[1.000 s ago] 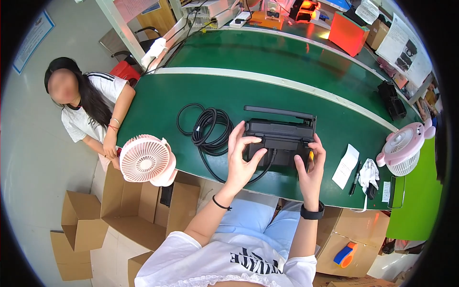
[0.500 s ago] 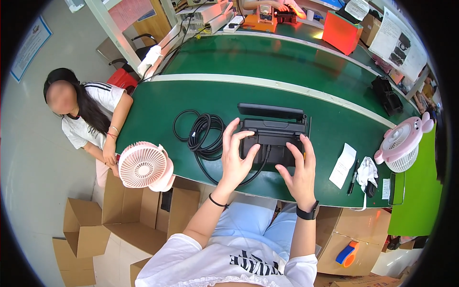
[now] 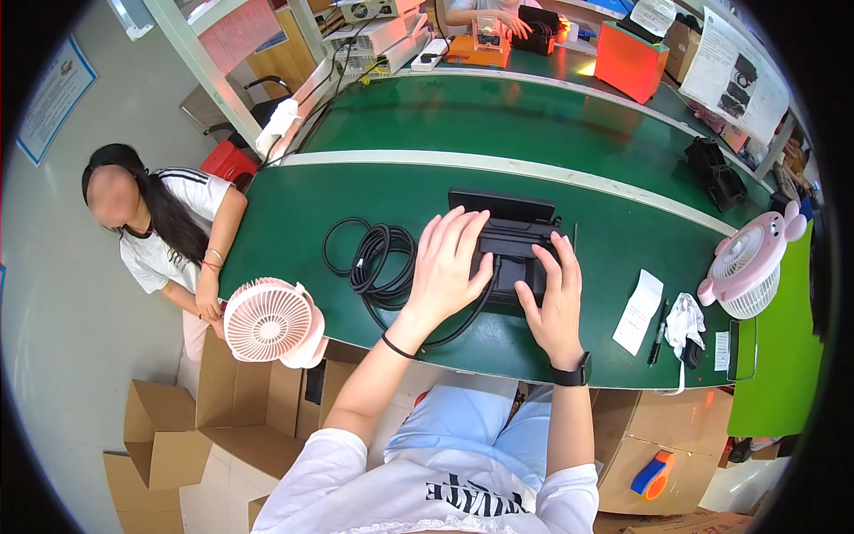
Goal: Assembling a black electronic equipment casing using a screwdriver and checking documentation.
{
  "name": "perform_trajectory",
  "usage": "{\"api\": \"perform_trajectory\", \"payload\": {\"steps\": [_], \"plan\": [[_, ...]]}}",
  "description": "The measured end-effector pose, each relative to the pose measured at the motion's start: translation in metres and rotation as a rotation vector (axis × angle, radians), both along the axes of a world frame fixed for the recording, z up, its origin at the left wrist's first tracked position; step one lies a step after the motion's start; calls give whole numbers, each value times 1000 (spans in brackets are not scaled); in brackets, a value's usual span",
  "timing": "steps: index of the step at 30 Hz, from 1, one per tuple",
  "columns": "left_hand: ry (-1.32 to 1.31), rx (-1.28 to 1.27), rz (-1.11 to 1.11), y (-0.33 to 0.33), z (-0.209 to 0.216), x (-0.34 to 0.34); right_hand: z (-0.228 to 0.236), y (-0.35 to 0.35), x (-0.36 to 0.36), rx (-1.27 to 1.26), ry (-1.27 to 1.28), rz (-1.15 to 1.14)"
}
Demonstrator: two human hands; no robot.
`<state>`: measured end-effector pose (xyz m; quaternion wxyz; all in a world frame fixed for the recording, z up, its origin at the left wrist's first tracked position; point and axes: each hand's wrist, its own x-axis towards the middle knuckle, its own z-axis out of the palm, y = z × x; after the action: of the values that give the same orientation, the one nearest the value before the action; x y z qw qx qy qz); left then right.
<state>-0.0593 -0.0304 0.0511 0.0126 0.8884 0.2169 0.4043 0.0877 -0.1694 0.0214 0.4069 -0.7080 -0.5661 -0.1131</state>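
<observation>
A black box-shaped device (image 3: pixel 518 246) with a raised flat panel at its far side lies on the green table in front of me. My left hand (image 3: pixel 447 271) lies over its left part, fingers stretched toward the panel and thumb near the cable plug. At the right side is my right hand (image 3: pixel 553 298), its fingers bent a little and apart, fingertips at the device's edge. Neither hand is closed round anything. A black cable (image 3: pixel 382 258) runs from the device's front, under my left wrist, to a loose coil on the left. My palms hide parts of the device.
A pink fan (image 3: pixel 269 322) stands at the left edge, another pink fan (image 3: pixel 745 255) at the right. Near the right one lie a paper slip (image 3: pixel 638 311), a pen (image 3: pixel 659 334) and a white crumpled bag (image 3: pixel 685 322). A person (image 3: pixel 178 218) sits at left. Cardboard boxes (image 3: pixel 253 392) stand below.
My left hand has moved forward and laid its fingers over the device's left part. The raised panel has tilted further back. My right hand has stayed near the right side.
</observation>
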Motion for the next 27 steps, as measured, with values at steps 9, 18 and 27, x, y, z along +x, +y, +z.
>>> {"api": "perform_trajectory", "payload": {"steps": [9,18,27], "plan": [[-377,-3,-171,15,-33,11,-18,18,7,310,-80,-95],[-458,-30,-151,16,-38,11,-19,23,9,392,-93,-132],[-499,-21,-131,14,-40,10,-19,25,9,404,-186,-182]]}}
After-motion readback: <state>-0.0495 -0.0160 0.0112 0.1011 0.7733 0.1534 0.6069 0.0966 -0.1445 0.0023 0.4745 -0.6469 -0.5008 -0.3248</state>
